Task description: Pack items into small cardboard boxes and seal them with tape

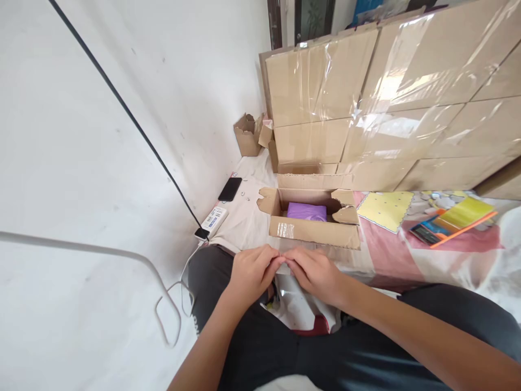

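Observation:
My left hand [255,270] and my right hand [313,271] meet over my lap, fingertips pinched together. Whatever is between the fingertips is too small to make out. Just below them is a pale, glossy, plastic-like sheet [296,304] with red at its lower end. I cannot tell whether the fingers hold its upper edge. Right beyond my hands stands an open cardboard box [315,232] with its flaps up. Inside it lies a purple package [306,211], partly hidden by the near wall.
Large taped cardboard boxes [309,87] form a wall behind. A phone [230,189], a white power strip [214,218] and a small torn box [247,136] are on the left. At right lie a yellow patterned sheet [386,210] and a calculator [424,234]. A grey cable [101,248] crosses the left side.

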`<action>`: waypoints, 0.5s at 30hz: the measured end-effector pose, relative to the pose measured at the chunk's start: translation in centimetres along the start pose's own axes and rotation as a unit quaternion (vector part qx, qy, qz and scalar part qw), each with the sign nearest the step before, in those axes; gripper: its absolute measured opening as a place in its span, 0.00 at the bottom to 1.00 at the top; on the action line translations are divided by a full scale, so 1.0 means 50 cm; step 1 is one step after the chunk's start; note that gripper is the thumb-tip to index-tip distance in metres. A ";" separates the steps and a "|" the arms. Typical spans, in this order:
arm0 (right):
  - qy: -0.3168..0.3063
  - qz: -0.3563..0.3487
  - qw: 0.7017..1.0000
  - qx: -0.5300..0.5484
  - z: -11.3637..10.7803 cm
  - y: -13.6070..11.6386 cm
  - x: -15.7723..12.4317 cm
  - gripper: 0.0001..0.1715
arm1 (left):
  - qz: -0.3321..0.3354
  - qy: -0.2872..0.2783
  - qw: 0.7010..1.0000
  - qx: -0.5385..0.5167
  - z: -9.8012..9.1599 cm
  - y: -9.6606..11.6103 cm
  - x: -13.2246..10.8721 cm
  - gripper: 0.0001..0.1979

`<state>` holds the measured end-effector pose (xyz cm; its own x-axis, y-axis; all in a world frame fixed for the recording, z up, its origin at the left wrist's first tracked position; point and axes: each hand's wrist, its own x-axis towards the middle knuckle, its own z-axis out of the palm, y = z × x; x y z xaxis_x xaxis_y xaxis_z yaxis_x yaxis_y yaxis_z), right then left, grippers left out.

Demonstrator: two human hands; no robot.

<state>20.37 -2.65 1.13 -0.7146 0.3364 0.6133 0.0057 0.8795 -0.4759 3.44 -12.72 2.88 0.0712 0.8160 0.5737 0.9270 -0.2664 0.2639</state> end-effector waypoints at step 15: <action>-0.084 0.112 0.989 0.040 0.065 0.090 -0.094 0.15 | -0.455 0.045 0.889 -0.011 0.037 -0.321 0.114 0.15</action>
<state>21.48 -1.35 -5.93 -0.8076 0.4537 0.3767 0.1264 0.7571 -0.6409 -10.36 -2.82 0.49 -0.7357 0.6543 0.1750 0.5782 0.4721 0.6655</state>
